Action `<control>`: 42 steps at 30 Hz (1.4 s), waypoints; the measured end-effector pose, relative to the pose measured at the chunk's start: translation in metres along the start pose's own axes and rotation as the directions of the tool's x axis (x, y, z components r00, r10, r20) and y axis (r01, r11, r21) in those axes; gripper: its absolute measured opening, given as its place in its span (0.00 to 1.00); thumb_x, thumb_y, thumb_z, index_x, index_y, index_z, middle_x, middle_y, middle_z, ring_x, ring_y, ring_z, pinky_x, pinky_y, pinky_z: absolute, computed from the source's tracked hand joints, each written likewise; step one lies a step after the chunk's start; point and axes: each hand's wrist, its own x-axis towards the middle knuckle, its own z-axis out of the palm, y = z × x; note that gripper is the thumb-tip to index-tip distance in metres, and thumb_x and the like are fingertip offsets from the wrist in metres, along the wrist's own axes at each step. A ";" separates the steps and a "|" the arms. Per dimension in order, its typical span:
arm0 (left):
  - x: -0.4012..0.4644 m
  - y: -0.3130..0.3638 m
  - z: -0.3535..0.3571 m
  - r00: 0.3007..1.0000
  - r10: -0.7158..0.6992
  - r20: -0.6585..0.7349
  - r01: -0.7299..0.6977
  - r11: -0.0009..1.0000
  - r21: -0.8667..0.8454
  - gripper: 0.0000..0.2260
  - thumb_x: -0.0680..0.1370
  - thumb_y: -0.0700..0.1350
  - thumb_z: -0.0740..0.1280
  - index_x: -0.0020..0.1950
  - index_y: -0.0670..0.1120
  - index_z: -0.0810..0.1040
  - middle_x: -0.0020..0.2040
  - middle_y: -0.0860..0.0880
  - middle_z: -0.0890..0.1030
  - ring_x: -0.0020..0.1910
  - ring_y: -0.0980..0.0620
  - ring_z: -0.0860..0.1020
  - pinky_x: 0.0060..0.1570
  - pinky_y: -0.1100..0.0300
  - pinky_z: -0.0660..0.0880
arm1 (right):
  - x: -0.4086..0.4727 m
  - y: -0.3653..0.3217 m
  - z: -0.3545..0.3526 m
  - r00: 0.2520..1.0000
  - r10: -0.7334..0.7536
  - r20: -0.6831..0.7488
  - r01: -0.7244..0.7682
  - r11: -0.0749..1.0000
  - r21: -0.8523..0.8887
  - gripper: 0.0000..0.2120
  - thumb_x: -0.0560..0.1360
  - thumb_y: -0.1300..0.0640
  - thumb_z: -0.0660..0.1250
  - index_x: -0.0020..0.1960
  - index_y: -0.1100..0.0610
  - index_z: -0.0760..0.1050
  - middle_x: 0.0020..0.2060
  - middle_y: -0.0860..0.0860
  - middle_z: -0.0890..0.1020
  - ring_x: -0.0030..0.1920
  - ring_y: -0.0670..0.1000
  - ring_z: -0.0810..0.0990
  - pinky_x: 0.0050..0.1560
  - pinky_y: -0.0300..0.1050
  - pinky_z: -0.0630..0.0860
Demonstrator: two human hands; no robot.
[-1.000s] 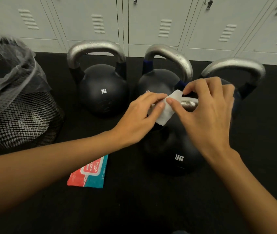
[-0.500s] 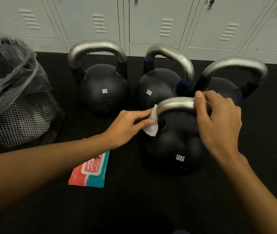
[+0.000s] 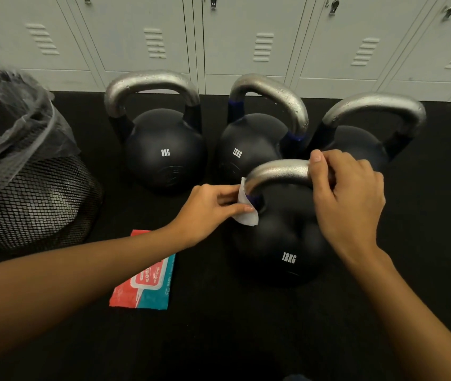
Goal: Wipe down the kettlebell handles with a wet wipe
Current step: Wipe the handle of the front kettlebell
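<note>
The wet wipe (image 3: pixel 246 213) is thin, limp and light, best pinched at a fold; the left hand (image 3: pixel 210 210) has its fingers clamped on it at the left foot of the front kettlebell's handle (image 3: pixel 276 171). The right hand (image 3: pixel 348 193) has its fingers wrapped around that handle's right end. The kettlebell (image 3: pixel 279 237) looks heavy, rigid and unlikely to shift.

Counted: 4 kettlebells, 3 behind the front one; 1 wipe; 1 wipes packet (image 3: pixel 147 284) to its left; 1 mesh bin (image 3: pixel 26 188) further left.

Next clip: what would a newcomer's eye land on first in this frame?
Four black kettlebells with silver handles stand before grey lockers; at the nearest kettlebell, the left hand presses a white wet wipe to the handle's left end while the right hand grips its right side. A mesh bin stands far left.
</note>
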 end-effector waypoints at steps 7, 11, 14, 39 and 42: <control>0.007 0.031 -0.003 0.974 0.212 -0.084 -0.209 0.977 0.047 0.24 0.73 0.42 0.73 0.68 0.44 0.74 0.62 0.52 0.79 0.62 0.59 0.77 0.64 0.61 0.73 | 0.004 0.003 -0.007 0.947 0.305 -0.099 -0.218 0.839 0.498 0.24 0.84 0.44 0.51 0.44 0.53 0.82 0.41 0.46 0.83 0.46 0.46 0.81 0.53 0.46 0.74; 0.018 0.051 -0.006 0.931 0.365 0.014 -0.358 0.904 0.235 0.22 0.74 0.45 0.72 0.68 0.44 0.75 0.63 0.54 0.77 0.64 0.62 0.74 0.65 0.64 0.70 | 0.013 0.027 -0.018 0.802 0.581 -0.135 -0.336 0.628 0.702 0.24 0.84 0.44 0.50 0.37 0.48 0.78 0.37 0.47 0.84 0.45 0.47 0.83 0.53 0.49 0.77; 0.027 0.063 0.000 0.912 0.395 0.108 -0.407 0.848 0.338 0.23 0.75 0.49 0.71 0.69 0.46 0.74 0.65 0.52 0.78 0.64 0.57 0.74 0.64 0.59 0.71 | 0.011 0.040 -0.027 0.787 0.588 -0.186 -0.327 0.653 0.683 0.24 0.84 0.45 0.51 0.36 0.50 0.77 0.32 0.46 0.82 0.39 0.47 0.81 0.43 0.45 0.74; 0.004 0.030 -0.014 0.992 0.124 0.006 -0.106 0.817 0.567 0.35 0.67 0.63 0.73 0.71 0.53 0.67 0.63 0.57 0.71 0.64 0.59 0.63 0.66 0.54 0.65 | 0.000 0.025 -0.028 0.983 0.040 0.178 -0.079 0.972 0.222 0.14 0.84 0.51 0.56 0.53 0.53 0.80 0.45 0.46 0.82 0.47 0.46 0.77 0.51 0.44 0.72; 0.002 0.026 -0.010 0.998 0.065 0.025 -0.069 0.843 0.534 0.24 0.71 0.54 0.73 0.65 0.57 0.69 0.55 0.62 0.71 0.60 0.62 0.65 0.61 0.61 0.65 | -0.001 0.032 -0.030 0.941 0.260 0.214 -0.312 0.914 0.261 0.22 0.84 0.48 0.54 0.42 0.61 0.77 0.32 0.52 0.77 0.32 0.48 0.72 0.37 0.51 0.68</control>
